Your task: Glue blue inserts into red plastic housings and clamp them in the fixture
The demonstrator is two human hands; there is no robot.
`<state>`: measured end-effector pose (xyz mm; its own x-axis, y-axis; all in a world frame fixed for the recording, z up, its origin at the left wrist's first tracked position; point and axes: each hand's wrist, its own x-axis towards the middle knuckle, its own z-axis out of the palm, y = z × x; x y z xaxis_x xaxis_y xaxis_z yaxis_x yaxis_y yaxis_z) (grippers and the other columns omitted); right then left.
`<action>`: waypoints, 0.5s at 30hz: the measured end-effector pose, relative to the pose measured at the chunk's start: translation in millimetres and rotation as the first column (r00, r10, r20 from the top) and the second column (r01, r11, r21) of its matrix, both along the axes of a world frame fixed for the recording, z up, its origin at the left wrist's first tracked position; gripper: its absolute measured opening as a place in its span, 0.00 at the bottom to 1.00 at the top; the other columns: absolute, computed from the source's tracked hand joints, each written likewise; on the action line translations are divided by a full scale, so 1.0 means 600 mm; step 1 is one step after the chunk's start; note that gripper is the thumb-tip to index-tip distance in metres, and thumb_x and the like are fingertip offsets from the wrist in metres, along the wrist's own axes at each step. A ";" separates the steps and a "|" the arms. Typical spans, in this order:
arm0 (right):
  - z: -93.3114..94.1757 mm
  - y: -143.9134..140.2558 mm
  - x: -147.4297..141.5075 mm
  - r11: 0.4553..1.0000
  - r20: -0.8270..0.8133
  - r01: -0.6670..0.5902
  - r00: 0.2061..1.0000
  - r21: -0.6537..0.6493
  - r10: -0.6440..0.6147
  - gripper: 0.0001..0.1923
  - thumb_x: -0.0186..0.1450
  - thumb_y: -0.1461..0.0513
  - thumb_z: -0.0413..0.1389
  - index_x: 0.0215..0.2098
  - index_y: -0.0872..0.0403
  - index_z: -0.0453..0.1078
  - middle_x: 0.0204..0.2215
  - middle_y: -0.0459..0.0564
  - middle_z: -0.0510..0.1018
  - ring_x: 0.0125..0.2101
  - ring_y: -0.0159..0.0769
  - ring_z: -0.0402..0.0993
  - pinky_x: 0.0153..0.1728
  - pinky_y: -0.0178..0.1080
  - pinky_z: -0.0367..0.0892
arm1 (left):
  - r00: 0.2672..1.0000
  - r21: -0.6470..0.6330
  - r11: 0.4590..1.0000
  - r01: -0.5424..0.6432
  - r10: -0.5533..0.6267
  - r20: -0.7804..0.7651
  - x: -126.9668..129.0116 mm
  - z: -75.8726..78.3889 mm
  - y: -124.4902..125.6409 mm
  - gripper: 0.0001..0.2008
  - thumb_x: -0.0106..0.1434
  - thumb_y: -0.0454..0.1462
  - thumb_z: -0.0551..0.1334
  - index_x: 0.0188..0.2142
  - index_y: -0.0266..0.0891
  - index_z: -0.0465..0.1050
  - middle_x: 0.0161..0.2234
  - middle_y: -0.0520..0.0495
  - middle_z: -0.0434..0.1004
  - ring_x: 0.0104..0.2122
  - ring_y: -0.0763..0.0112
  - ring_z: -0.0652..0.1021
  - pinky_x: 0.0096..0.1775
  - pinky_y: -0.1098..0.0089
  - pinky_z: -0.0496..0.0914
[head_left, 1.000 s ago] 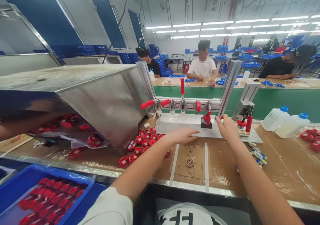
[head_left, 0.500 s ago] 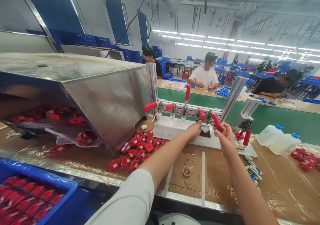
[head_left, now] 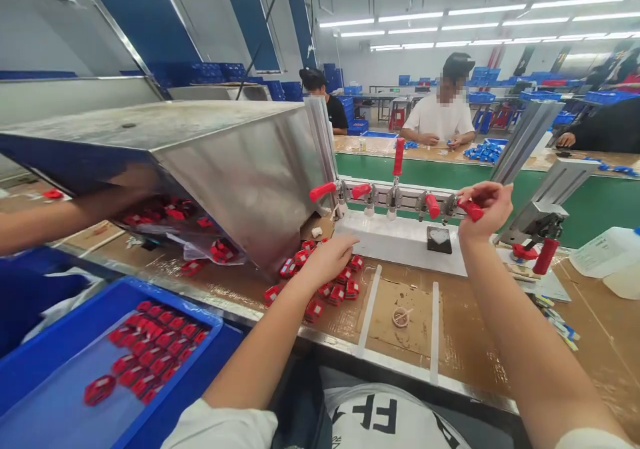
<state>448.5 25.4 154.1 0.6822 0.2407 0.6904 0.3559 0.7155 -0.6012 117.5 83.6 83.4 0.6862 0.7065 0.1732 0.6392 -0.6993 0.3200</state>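
Note:
My left hand (head_left: 330, 257) is over the pile of red plastic parts (head_left: 336, 294) beside the metal box, its index finger stretched out to the right and the other fingers partly hidden. Around the red grip of the rightmost toggle clamp (head_left: 471, 210) on the fixture, my right hand (head_left: 489, 210) has its thumb and fingers curled. A dark square block with a pale top (head_left: 439, 239) rests on the white fixture base (head_left: 400, 241), below and left of my right hand. Several other red-handled clamps, such as the upright toggle clamp (head_left: 399, 157), line the rail.
A slanted metal box (head_left: 240, 182) stands at left, with another person's arm (head_left: 60, 219) reaching into it. In front is a blue crate (head_left: 214, 329) with red parts. At right are a separate clamp stand (head_left: 544, 226) and plastic bottles (head_left: 607, 256). Co-workers sit across the green-sided bench.
My left hand has moved left from the clamps to the red parts. My right hand stays by the rightmost clamp. The view has shifted, and another person's arm now shows at left.

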 end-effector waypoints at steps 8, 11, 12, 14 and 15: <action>0.060 0.064 0.090 0.957 0.046 -0.247 0.966 -0.153 0.256 0.30 0.76 0.43 0.35 0.24 0.49 0.60 0.12 0.39 0.58 0.09 0.26 0.53 0.13 0.33 0.51 | 0.969 0.143 0.987 -0.077 0.107 -0.224 0.037 -0.039 -0.033 0.15 0.64 0.46 0.68 0.44 0.37 0.77 0.45 0.35 0.80 0.50 0.46 0.76 0.53 0.53 0.66; 0.109 0.117 0.149 0.805 0.084 -0.360 0.890 -0.471 0.447 0.33 0.76 0.43 0.32 0.22 0.51 0.60 0.11 0.35 0.53 0.08 0.21 0.48 0.16 0.32 0.54 | 0.967 0.126 0.985 -0.119 0.144 -0.209 0.063 -0.044 -0.034 0.11 0.61 0.40 0.71 0.40 0.36 0.77 0.42 0.35 0.80 0.50 0.45 0.75 0.53 0.53 0.64; 0.121 0.130 0.162 0.772 0.100 -0.347 0.880 -0.532 0.464 0.35 0.75 0.44 0.28 0.22 0.52 0.60 0.12 0.34 0.52 0.09 0.19 0.48 0.18 0.32 0.55 | 0.969 0.121 0.986 -0.116 0.139 -0.204 0.068 -0.044 -0.034 0.10 0.60 0.37 0.71 0.40 0.36 0.77 0.41 0.35 0.80 0.50 0.45 0.75 0.54 0.53 0.64; 0.130 0.139 0.175 0.772 0.116 -0.311 0.890 -0.554 0.441 0.35 0.75 0.47 0.27 0.22 0.54 0.61 0.14 0.34 0.52 0.10 0.19 0.52 0.20 0.32 0.57 | 0.974 0.115 0.989 -0.093 0.115 -0.198 0.075 -0.039 -0.037 0.09 0.60 0.32 0.70 0.40 0.37 0.76 0.41 0.36 0.80 0.49 0.45 0.75 0.54 0.51 0.63; 0.127 0.134 0.177 0.788 0.129 -0.286 0.900 -0.545 0.416 0.35 0.76 0.47 0.29 0.22 0.54 0.62 0.15 0.35 0.54 0.11 0.20 0.56 0.22 0.32 0.59 | 0.976 0.112 0.991 -0.075 0.096 -0.194 0.080 -0.036 -0.040 0.09 0.60 0.31 0.69 0.41 0.37 0.76 0.41 0.37 0.80 0.49 0.45 0.75 0.54 0.51 0.63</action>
<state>554.7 106.0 230.3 0.3187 0.7865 0.5290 0.3129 0.4395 -0.8420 165.2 59.7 61.7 0.6520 0.7495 0.1146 0.7415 -0.6619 0.1096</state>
